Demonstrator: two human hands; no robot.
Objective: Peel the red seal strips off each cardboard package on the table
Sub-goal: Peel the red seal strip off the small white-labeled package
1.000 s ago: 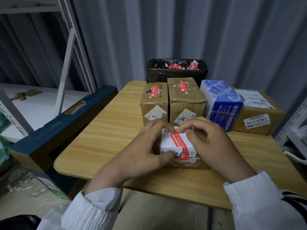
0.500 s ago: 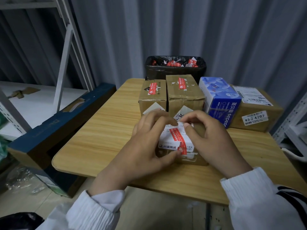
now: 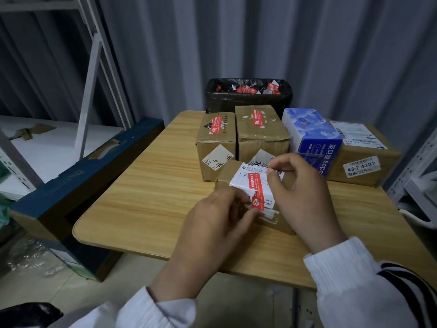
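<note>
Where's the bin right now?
Head view, upper centre: the bin stands past the table's far edge, behind the back-left box and the taller box.

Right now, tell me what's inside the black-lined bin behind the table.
Crumpled red and white scraps lie at the top of the bin. Its dark wall hides anything deeper.

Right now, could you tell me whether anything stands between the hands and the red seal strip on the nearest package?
Nothing visible does. The left hand pinches the red seal strip at its lower end on the nearest package, and the right hand pinches the white label beside its upper end.
</note>
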